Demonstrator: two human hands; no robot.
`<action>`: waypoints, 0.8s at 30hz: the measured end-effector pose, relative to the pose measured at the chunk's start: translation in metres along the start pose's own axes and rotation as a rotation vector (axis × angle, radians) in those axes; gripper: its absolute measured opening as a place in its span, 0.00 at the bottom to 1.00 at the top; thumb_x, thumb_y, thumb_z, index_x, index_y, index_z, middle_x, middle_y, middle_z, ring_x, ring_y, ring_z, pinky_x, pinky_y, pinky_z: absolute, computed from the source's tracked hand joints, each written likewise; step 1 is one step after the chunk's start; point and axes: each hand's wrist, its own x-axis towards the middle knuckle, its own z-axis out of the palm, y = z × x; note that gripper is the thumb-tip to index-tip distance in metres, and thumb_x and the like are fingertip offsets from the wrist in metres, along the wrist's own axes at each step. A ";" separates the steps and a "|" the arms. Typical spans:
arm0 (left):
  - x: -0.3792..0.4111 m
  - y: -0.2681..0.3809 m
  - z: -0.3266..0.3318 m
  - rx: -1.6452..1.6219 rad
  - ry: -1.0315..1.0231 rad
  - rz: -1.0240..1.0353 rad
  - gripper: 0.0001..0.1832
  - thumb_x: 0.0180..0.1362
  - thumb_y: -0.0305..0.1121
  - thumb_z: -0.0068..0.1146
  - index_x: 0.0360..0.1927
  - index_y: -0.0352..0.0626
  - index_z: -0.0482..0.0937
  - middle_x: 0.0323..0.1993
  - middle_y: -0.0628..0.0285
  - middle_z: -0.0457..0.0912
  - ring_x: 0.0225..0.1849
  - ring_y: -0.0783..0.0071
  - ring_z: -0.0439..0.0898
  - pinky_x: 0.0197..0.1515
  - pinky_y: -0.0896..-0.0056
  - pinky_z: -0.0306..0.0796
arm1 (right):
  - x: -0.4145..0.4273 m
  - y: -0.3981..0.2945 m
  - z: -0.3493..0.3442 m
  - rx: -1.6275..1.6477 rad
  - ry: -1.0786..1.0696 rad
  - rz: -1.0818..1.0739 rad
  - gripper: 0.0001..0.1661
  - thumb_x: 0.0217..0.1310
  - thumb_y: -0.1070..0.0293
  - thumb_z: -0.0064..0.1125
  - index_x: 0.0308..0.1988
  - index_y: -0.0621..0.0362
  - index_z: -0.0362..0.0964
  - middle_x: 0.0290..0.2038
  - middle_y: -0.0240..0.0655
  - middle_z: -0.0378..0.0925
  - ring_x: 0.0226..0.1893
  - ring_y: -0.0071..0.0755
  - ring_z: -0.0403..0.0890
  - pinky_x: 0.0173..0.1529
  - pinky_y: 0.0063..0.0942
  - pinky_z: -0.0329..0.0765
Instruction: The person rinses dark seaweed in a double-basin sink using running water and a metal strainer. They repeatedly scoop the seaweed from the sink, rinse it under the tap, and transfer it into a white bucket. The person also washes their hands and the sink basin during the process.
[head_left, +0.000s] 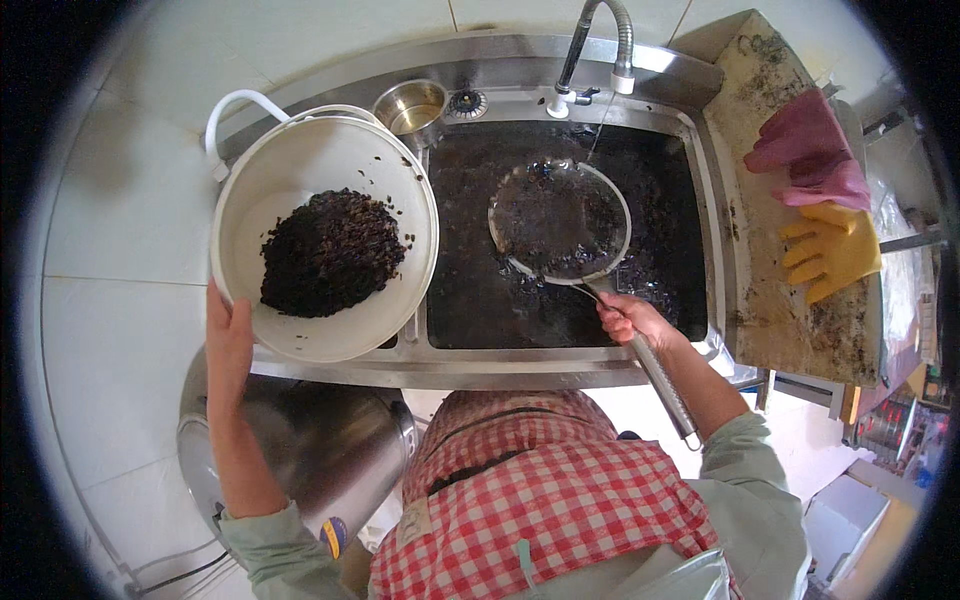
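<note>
My left hand (229, 326) grips the rim of a white plastic bucket (300, 161) on the left side of the sink, tilted towards me. A heap of small dark pieces (334, 251) lies in it, and a few cling to its wall. My right hand (634, 319) is closed around the metal handle of a round strainer (628, 217). The strainer's hoop lies at the surface of dark water (465, 300) in the steel sink basin, with dark bits along its edge. What the mesh holds below the water is hard to tell.
A steel bowl (411, 112) and a sink drain strainer (468, 104) stand behind the basin, beside a flexible-neck faucet (559, 103). Pink (814, 150) and yellow rubber gloves (836, 244) hang over a stained board at the right. A large steel container (322, 442) stands below, at left.
</note>
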 end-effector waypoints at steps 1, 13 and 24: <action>0.001 -0.005 -0.001 0.018 0.009 0.052 0.29 0.64 0.30 0.44 0.70 0.37 0.60 0.60 0.55 0.74 0.59 0.68 0.72 0.62 0.70 0.64 | 0.002 -0.001 0.000 0.011 -0.026 -0.022 0.14 0.74 0.60 0.51 0.36 0.58 0.65 0.21 0.20 0.59 0.15 0.11 0.58 0.14 0.12 0.54; 0.005 -0.014 0.004 0.076 0.059 0.054 0.29 0.64 0.30 0.43 0.70 0.37 0.61 0.59 0.53 0.75 0.58 0.66 0.73 0.62 0.69 0.65 | -0.071 -0.072 -0.025 -1.039 0.544 -0.066 0.13 0.71 0.60 0.54 0.35 0.55 0.64 0.19 0.25 0.62 0.15 0.20 0.61 0.18 0.27 0.65; 0.000 -0.003 0.006 0.062 0.067 0.029 0.28 0.64 0.31 0.42 0.69 0.37 0.62 0.59 0.53 0.74 0.59 0.66 0.72 0.63 0.68 0.64 | -0.005 -0.005 -0.013 -0.332 0.006 0.046 0.16 0.72 0.56 0.54 0.33 0.54 0.65 0.18 0.21 0.61 0.13 0.13 0.58 0.16 0.18 0.51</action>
